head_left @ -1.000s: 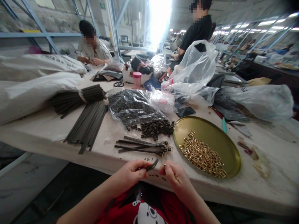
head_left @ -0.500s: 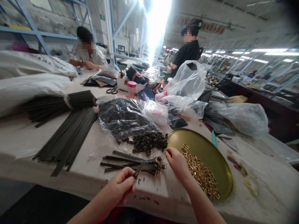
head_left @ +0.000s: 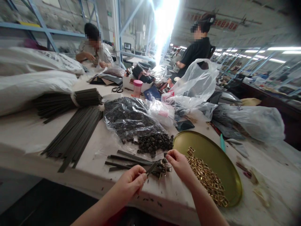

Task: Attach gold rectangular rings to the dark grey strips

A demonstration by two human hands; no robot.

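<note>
My left hand [head_left: 134,181] is closed on a dark strap [head_left: 151,169], whose end points up and right from the thumb and forefinger. My right hand [head_left: 177,161] is pinched beside the tray's left rim. A small dark bit shows at its fingertips, too little to name. Between and behind the hands lie several finished-looking straps [head_left: 127,161] with gold buckles [head_left: 162,171] at their right ends. Just beyond them is a heap of small dark loops [head_left: 154,143], spilling from a clear plastic bag [head_left: 131,117]. Many gold buckles [head_left: 207,179] are piled in the gold oval tray [head_left: 225,169].
Bundled dark strips [head_left: 87,97] and loose strips [head_left: 75,135] lie at left, near white sacks [head_left: 35,84]. Farther back are scissors [head_left: 117,89], a pink-lidded jar [head_left: 137,88], a dark phone-like slab [head_left: 185,125] and plastic bags [head_left: 192,81]. Two people [head_left: 197,50] work beyond.
My left hand has moved right and slightly up with the strap, closer to my right hand. A dark bit now shows at my right fingertips. The whole view has shifted a little.
</note>
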